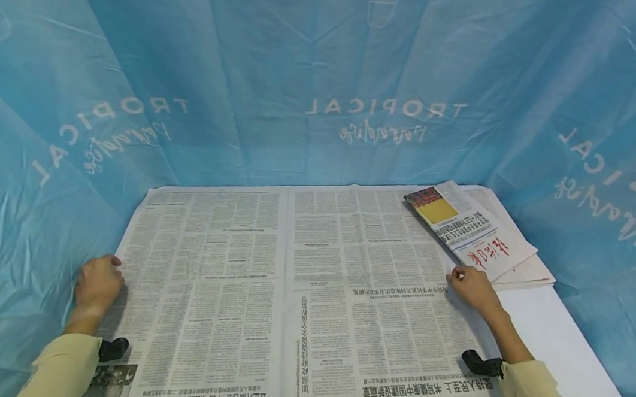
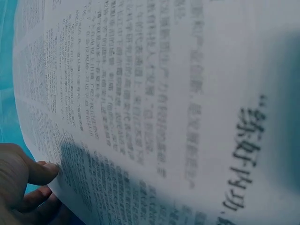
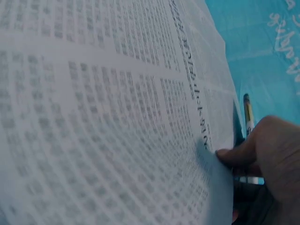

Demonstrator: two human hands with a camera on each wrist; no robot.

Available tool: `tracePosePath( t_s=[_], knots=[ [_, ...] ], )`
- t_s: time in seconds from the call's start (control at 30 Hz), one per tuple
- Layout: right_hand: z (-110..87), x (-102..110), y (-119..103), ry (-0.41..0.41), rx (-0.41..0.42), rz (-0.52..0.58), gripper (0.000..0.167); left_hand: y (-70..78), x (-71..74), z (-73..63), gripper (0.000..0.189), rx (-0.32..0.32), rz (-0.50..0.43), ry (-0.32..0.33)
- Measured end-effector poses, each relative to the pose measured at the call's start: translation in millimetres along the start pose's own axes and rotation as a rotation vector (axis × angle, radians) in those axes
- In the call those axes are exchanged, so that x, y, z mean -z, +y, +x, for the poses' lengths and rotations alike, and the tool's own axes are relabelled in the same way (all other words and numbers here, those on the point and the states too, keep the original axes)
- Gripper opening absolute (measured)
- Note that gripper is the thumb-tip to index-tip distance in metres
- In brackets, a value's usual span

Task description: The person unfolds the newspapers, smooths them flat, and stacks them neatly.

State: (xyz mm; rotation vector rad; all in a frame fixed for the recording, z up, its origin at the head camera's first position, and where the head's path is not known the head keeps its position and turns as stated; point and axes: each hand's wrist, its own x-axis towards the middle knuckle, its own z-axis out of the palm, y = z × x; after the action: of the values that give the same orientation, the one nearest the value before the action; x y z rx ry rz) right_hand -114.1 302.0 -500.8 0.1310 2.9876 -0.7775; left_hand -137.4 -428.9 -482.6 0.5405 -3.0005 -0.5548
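Note:
A large spread sheet of newspaper (image 1: 240, 248) covers most of the table, printed in dense columns with a fold line down its middle. At its left edge my left hand (image 1: 97, 283) pinches the paper, thumb (image 2: 44, 172) on top and fingers beneath. My right hand (image 1: 475, 288) pinches the opposite edge between thumb and curled fingers, just in front of a folded newspaper (image 1: 488, 246) with red lettering. In the right wrist view the sheet (image 3: 117, 117) curves up toward the thumb. Some of the right fingers are hidden.
More folded paper (image 1: 535, 276) lies under the red-lettered newspaper at the back right. A white table surface (image 1: 564, 331) shows along the right side. Blue curtains (image 1: 280, 100) with white lettering surround the table at the back and both sides.

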Motion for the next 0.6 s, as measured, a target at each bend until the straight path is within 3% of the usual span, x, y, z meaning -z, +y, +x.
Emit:
tracePosePath(
  t_s=[0.3,0.5,0.6],
  knots=[
    [-8.6,-1,-2,-0.008,-0.089,-0.087,0.031,4.5,-0.5,-7.8,0.027,-0.039,0.086,0.044],
    [-15.4,-2,-2,0.078,-0.030,-0.167,0.033,7.3,-7.7,-16.3,0.033,-0.038,0.103,0.152],
    [-18.1,-3,-2,0.160,0.013,-0.207,0.034,15.1,-11.4,-19.1,0.032,-0.091,0.080,0.225]
  ],
)
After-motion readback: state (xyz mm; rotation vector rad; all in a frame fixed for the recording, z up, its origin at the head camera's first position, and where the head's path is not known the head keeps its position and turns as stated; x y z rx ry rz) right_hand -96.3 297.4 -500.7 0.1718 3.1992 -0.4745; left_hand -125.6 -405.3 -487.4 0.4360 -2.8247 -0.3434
